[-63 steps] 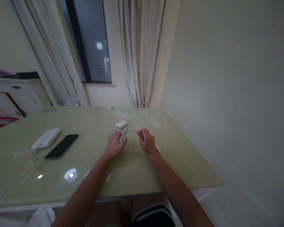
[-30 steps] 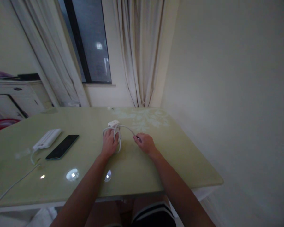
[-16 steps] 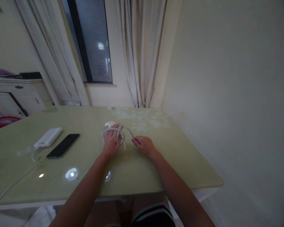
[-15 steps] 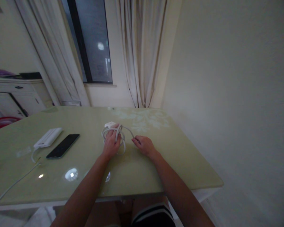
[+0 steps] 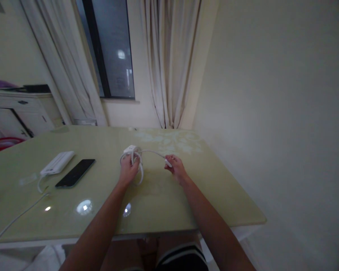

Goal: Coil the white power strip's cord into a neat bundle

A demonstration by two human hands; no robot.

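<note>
A pale extension cord (image 5: 141,174) lies in loose loops near the middle of the table. My left hand (image 5: 128,169) is closed around these loops, its fingertips partly hidden by them. Just beyond it sits the cord's white socket block (image 5: 130,148), with small dark marks on top. From the coil, one stretch of cord runs right to my right hand (image 5: 176,168). There my fingers pinch a white plug (image 5: 168,163) at the cord's end, above the tabletop.
Left of my hands, a black phone (image 5: 75,173) lies beside a white power bank (image 5: 57,163) with a short cable. A thin white cable (image 5: 19,217) trails off the near left. The greenish table (image 5: 214,195) meets a wall on the right.
My right hand has moved slightly right, from the cord to its plug, which now shows. The cord between my hands is straighter. My left hand has shifted a little left with the loops.
</note>
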